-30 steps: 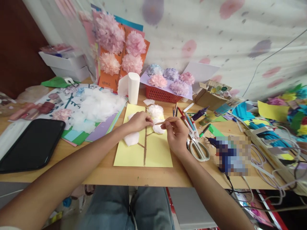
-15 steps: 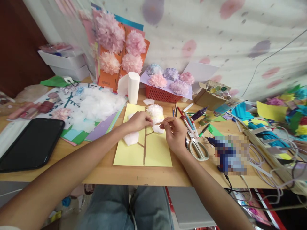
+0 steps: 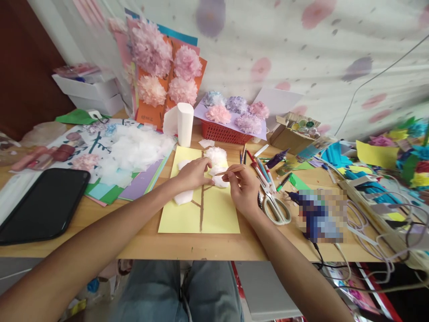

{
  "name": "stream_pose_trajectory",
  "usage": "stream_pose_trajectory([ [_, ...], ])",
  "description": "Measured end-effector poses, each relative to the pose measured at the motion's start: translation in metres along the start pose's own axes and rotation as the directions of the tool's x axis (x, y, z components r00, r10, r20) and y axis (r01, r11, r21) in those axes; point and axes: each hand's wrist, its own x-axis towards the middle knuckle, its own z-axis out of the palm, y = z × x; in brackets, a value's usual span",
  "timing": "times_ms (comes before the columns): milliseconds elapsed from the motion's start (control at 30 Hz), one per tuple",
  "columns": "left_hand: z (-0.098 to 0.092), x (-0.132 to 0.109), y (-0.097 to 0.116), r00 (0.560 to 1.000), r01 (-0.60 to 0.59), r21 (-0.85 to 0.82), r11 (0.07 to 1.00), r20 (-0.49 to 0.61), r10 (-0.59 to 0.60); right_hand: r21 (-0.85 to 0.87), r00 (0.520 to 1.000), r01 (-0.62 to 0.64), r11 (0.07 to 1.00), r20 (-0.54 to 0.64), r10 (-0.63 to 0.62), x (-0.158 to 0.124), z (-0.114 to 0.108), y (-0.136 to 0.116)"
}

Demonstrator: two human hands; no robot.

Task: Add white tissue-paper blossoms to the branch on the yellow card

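Note:
A yellow sheet [image 3: 219,214] with a brown drawn stem and branches [image 3: 201,210] lies on the table before me. White fluffy tissue flowers [image 3: 216,156] sit at its upper middle, and a white tissue piece [image 3: 183,197] lies on its left part. My left hand [image 3: 195,173] is over the sheet beside the flowers, thumb and fingers apart with nothing visible between them. In my right hand [image 3: 244,185], at the sheet's right edge, is a thin brown stick [image 3: 224,173] whose tip points left over the white tissue.
White scissors [image 3: 275,208], markers [image 3: 258,169] and a blue glue gun [image 3: 315,219] with cables are on the right. A black tablet [image 3: 43,203] and a white tissue pile [image 3: 140,145] lie left. Behind stand a white roll [image 3: 185,125] and a red basket [image 3: 228,133].
The fingers of my left hand have spread apart and moved off the stick's tip. My right hand still holds the stick in nearly the same place. The view has shifted slightly.

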Motion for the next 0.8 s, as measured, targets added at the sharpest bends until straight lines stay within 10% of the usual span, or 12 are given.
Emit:
stream_pose_trajectory([
  [800,0.0038,-0.0025,0.0017,0.999,-0.032,0.039,0.999,0.03,0.031,0.028,0.997,-0.071,0.997,0.022,0.071,-0.0004,-0.0026,0.0076],
])
